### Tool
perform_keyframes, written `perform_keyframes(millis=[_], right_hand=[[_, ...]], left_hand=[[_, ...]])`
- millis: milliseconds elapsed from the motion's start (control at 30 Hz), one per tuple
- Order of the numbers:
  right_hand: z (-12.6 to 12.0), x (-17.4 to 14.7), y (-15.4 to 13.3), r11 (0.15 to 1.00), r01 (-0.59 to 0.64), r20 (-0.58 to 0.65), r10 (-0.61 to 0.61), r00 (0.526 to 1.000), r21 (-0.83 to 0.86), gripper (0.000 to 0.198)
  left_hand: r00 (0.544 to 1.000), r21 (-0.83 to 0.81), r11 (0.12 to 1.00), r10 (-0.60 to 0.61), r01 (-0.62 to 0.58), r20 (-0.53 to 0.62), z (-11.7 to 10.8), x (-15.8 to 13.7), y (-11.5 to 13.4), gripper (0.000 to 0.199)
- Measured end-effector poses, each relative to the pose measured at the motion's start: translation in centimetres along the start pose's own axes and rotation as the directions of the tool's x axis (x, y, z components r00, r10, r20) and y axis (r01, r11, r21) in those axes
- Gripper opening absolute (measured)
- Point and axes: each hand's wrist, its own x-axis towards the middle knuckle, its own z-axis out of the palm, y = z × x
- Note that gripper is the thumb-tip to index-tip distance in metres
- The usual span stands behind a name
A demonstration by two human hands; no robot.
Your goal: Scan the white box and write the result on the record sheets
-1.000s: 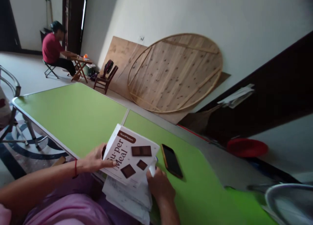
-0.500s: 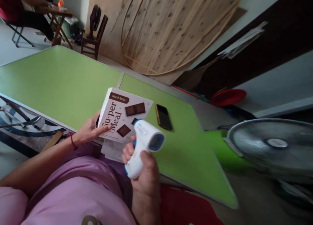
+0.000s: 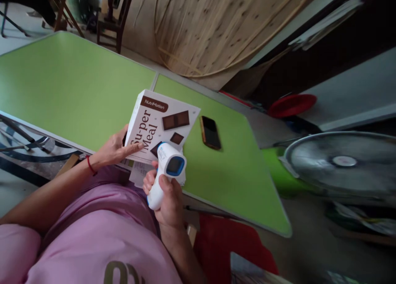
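My left hand point(image 3: 116, 148) grips the lower left corner of a white box point(image 3: 154, 127), thumb across its front. The box is tilted up over the green table point(image 3: 93, 86) and bears brown words and pictures of dark bars. In my right hand point(image 3: 165, 193) is a white and blue infrared thermometer point(image 3: 168, 162), held by its handle with its dark screen toward me. The thermometer stands in front of the box's lower right part and hides some of it. Under the box, papers point(image 3: 140, 174) lie at the table's near edge.
A phone point(image 3: 210, 132) lies on the table right of the box. Beyond the table's right end stands a large fan point(image 3: 343, 162). A red seat point(image 3: 232, 247) is at my right. A wooden chair point(image 3: 111, 26) and a large wooden disc point(image 3: 225, 24) are behind the table.
My right hand has brought the thermometer left, and its screen now faces me more squarely. The left hand keeps its hold on the box. The whole view has tipped downward.
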Motion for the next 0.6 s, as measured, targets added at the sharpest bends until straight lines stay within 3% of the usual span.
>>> perform_keyframes(millis=[600], right_hand=[[0.15,0.11,0.15,1.000,0.024,-0.016,-0.024,1.000,-0.006,0.042]], left_hand=[[1.000,0.016,0.999,0.029,-0.029,0.005,0.09,0.16,0.16,0.053]])
